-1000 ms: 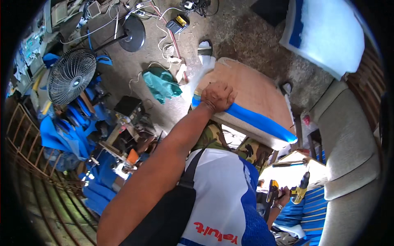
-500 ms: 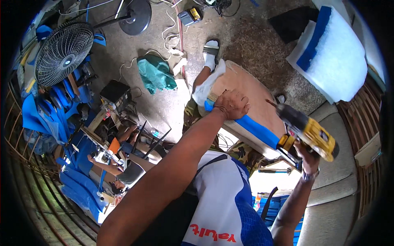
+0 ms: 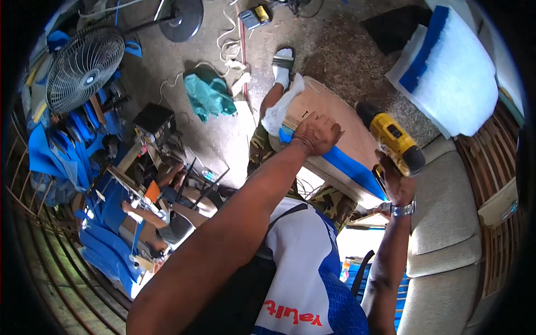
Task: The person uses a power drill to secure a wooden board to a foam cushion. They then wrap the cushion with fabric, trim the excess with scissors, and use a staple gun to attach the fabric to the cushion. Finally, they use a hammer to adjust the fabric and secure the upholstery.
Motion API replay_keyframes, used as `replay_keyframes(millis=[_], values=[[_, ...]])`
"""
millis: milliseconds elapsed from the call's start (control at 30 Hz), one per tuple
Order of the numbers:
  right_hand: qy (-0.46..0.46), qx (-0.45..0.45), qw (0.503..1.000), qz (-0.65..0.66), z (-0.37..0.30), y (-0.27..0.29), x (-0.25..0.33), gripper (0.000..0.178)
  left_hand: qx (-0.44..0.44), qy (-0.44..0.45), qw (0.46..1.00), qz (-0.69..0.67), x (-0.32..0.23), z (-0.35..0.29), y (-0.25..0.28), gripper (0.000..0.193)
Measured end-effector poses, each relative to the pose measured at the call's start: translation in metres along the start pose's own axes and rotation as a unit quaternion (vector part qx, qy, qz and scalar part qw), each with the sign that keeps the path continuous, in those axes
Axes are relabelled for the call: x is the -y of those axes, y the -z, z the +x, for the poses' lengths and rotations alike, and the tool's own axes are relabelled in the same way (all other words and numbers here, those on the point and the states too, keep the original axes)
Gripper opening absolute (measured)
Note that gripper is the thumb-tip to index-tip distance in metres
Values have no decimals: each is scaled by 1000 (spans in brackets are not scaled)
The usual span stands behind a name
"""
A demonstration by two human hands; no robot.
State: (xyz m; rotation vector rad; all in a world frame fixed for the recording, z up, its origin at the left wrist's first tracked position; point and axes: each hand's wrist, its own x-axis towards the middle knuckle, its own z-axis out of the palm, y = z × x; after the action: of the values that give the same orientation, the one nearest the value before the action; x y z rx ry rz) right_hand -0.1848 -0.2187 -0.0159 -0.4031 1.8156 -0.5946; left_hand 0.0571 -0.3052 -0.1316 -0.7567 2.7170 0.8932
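Observation:
A curved light-brown wooden panel (image 3: 329, 106) lies across my lap, with white wadding (image 3: 286, 109) at its far left end and a blue fabric strip (image 3: 354, 170) along its near edge. My left hand (image 3: 317, 134) bears down on the panel beside the strip. Its fingers are curled, and whatever they may hold is hidden. In my right hand (image 3: 397, 181) is a yellow and black cordless drill (image 3: 393, 139), its front end over the panel's right edge. The drill's tip cannot be made out. A small dark slot (image 3: 305, 114) shows in the wood near my left hand.
At the left, another person's arm (image 3: 148, 216) reaches over a worktable. A black fan (image 3: 86, 72), green cloth (image 3: 207, 95) and battery charger (image 3: 255, 17) are on the far side. White padding (image 3: 458, 75) lies far right, above a grey sofa (image 3: 444, 206). Cords cross the floor.
My right hand has brought the drill leftward and a little farther away, turning it more upright. The bit seen earlier over the panel no longer shows. My left hand stays on the panel.

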Motion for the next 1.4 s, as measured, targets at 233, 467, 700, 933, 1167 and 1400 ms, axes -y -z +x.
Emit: replay_keyframes(millis=[233,467,700,933,1167,1400], values=[[-128,-30,912,389,-50,16,-79,38,-24,-16,999,-18,-1,-5,-3,23],[40,-11,998,46,-36,-2,-24,34,-25,4,999,-27,4,5,-4,28],[-36,176,980,88,26,-4,18,40,26,9,998,-51,2,0,-6,29],[-125,267,956,-6,115,-6,47,42,7,5,999,-47,3,2,-3,24],[-139,301,943,-19,149,-23,47,53,36,20,997,-66,1,3,-2,22],[-140,298,944,5,145,-26,50,60,17,17,998,-66,3,6,-3,22]])
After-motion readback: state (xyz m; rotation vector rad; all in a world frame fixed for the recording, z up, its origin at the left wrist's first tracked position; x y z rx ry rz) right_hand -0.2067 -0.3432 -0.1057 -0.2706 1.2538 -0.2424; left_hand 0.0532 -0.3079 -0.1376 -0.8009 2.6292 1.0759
